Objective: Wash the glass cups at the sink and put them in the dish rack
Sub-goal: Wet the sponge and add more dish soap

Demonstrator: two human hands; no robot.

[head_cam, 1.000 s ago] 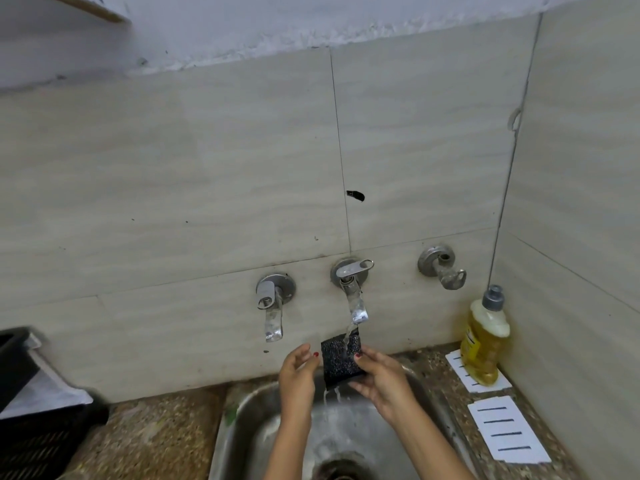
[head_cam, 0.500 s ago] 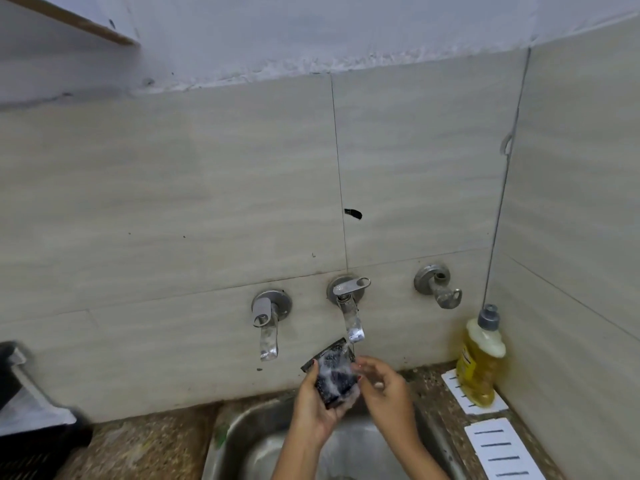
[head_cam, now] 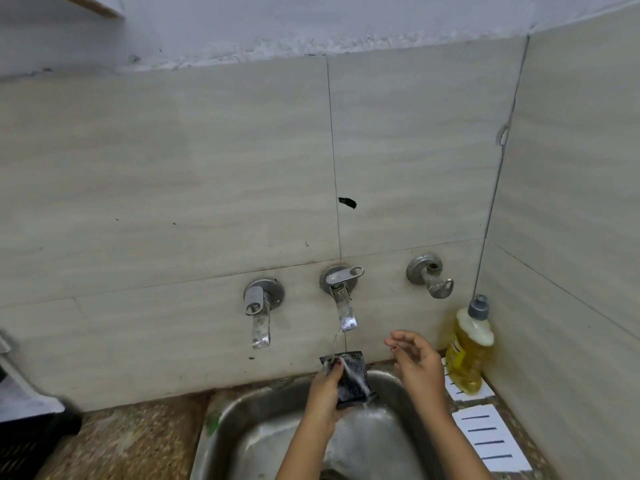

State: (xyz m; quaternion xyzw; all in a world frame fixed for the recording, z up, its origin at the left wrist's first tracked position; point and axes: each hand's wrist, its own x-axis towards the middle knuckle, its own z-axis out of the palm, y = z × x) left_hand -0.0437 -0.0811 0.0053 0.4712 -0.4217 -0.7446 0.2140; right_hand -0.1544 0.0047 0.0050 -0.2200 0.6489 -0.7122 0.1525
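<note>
Presently, preparatory step, wetting the scrubber: left hand (head_cam: 323, 393), grip curled round a dark rectangular coarse-textured scrub pad (head_cam: 353, 379) under the stream from the middle chrome wall tap (head_cam: 343, 306), above the dull stainless-steel sink (head_cam: 242, 431). Entry two: right hand (head_cam: 415, 365), grip slack, fingers spread, holding nothing, near the translucent yellow plastic soap bottle (head_cam: 467, 351). No glass cups in view. Next move likely calls for soap.

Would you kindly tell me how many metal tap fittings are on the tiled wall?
3: a left metal tap, a running middle tap above the black sponge, a smaller right fitting near the yellow soap bottle.
</note>
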